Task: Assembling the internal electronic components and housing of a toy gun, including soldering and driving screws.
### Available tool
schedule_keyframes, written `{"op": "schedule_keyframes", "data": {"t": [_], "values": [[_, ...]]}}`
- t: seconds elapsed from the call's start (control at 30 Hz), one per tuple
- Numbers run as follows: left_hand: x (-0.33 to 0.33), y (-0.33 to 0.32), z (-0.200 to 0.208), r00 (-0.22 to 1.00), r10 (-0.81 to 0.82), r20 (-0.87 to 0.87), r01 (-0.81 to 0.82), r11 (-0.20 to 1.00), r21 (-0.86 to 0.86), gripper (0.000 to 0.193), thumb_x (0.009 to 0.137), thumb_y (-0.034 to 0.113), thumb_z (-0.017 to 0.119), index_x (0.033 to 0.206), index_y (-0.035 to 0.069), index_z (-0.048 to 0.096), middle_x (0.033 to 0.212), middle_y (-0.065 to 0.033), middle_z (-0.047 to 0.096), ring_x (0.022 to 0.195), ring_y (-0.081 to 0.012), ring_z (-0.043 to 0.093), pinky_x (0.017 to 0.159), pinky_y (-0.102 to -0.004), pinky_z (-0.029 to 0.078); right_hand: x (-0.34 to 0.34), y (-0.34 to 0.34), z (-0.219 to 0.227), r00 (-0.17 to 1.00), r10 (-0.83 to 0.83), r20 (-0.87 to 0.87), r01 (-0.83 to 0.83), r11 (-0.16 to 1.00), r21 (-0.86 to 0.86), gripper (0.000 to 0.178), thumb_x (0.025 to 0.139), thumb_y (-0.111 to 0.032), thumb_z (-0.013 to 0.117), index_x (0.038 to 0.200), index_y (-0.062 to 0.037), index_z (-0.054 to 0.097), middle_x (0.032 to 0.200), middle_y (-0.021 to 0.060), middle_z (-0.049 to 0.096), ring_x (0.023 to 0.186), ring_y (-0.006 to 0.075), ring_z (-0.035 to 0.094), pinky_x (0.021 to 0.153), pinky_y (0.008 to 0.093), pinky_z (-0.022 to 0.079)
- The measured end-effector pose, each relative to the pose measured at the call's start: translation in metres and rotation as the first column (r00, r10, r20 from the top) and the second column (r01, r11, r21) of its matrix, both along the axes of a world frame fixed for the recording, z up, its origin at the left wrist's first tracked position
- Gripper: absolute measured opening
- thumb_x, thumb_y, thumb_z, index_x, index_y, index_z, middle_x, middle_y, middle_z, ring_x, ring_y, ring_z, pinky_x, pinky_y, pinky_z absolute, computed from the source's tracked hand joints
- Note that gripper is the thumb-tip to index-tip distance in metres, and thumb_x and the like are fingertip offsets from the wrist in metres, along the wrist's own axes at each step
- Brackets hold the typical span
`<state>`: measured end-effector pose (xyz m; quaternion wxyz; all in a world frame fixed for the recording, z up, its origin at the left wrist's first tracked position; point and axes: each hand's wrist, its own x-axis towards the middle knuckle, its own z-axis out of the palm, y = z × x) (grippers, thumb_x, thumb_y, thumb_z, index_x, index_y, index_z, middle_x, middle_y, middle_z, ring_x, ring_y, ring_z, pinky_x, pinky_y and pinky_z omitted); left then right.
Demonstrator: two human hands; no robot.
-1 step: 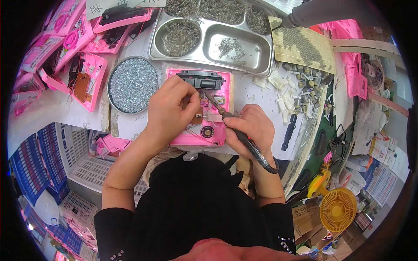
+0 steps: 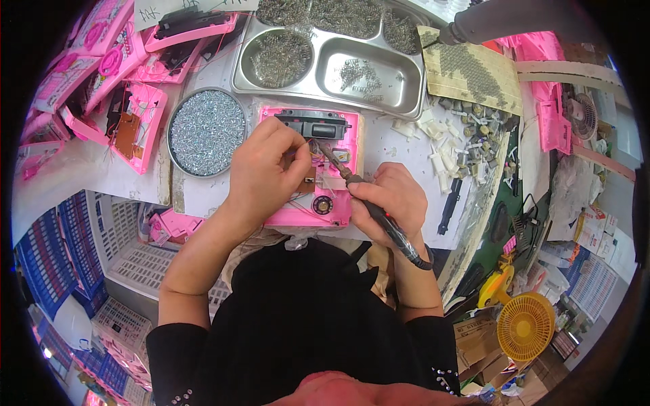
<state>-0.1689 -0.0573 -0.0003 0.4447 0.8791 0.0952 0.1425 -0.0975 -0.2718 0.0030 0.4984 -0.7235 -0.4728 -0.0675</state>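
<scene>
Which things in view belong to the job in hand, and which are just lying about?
In the job:
- pink plastic shell, beneath the left hand
- black pen-shaped tool, in the right hand

Apparently lying about, untouched:
- silver compartmented metal tray
- loose white plastic pieces
- round yellow plastic fan

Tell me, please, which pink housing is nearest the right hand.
The pink housing under the tip of the tool in the right hand; the other pink housings lie off to the sides.
</scene>
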Motion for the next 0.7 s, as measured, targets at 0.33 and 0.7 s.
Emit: {"op": "schedule_keyframes", "data": {"t": [0.33, 0.7], "values": [[0.0007, -0.0003, -0.001, 0.999, 0.01, 0.034, -0.011, 1.0, 0.021, 0.007, 0.083, 0.003, 0.074, 0.081, 0.004, 0.067, 0.079, -0.0056, 0.057, 0.058, -0.0172, 0.056, 0.053, -0.0316, 0.045, -0.0011, -0.0013, -0.0022, 1.0, -0.013, -0.014, 0.014, 0.999, 0.049, 0.026, 0.07, 0.0, 0.078, 0.095, -0.0046, 0.072, 0.063, 0.0038, 0.054, 0.054, 0.0229, 0.054, 0.061, 0.0376, 0.048], [0.0016, -0.0036, -0.006, 0.996, 0.027, 0.081, -0.029, 0.999, 0.021, 0.009, 0.082, 0.0, 0.075, 0.081, 0.003, 0.067, 0.077, -0.003, 0.055, 0.053, -0.0092, 0.047, 0.049, -0.0264, 0.037, -0.0003, -0.0005, -0.0024, 1.0, -0.022, -0.023, 0.023, 0.998, 0.055, 0.03, 0.067, 0.003, 0.079, 0.095, -0.0052, 0.074, 0.062, 0.0034, 0.051, 0.054, 0.024, 0.053, 0.06, 0.0364, 0.048]]}}
